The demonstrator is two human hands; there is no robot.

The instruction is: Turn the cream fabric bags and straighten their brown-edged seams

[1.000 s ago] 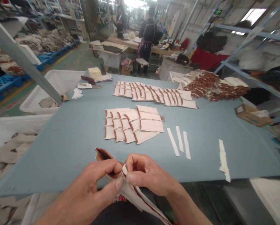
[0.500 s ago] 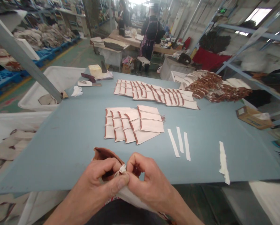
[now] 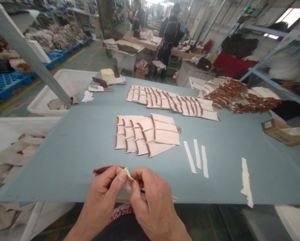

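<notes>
Both my hands pinch a cream fabric piece with brown edging (image 3: 126,193) at the table's near edge. My left hand (image 3: 103,190) is closed on its upper rim, thumb and forefinger beside a small white strip (image 3: 127,172) at the edge. My right hand (image 3: 152,194) is closed on the same brown rim just to the right, fingertips close to the white strip. Part of the piece is hidden behind my hands. Beyond them lies a fanned stack of cream panels with brown edges (image 3: 139,135).
A long row of similar panels (image 3: 172,100) lies farther back, near a brown-and-cream heap (image 3: 235,93). White strips (image 3: 190,157) and a torn strip (image 3: 245,182) are at right. A cardboard box (image 3: 283,132), white bins (image 3: 71,78) and a metal post (image 3: 34,50) flank the table. A person (image 3: 168,36) stands beyond.
My hands have shifted slightly left with the fabric piece, and the right hand has turned over more, its back now showing. The view has swung a little left.
</notes>
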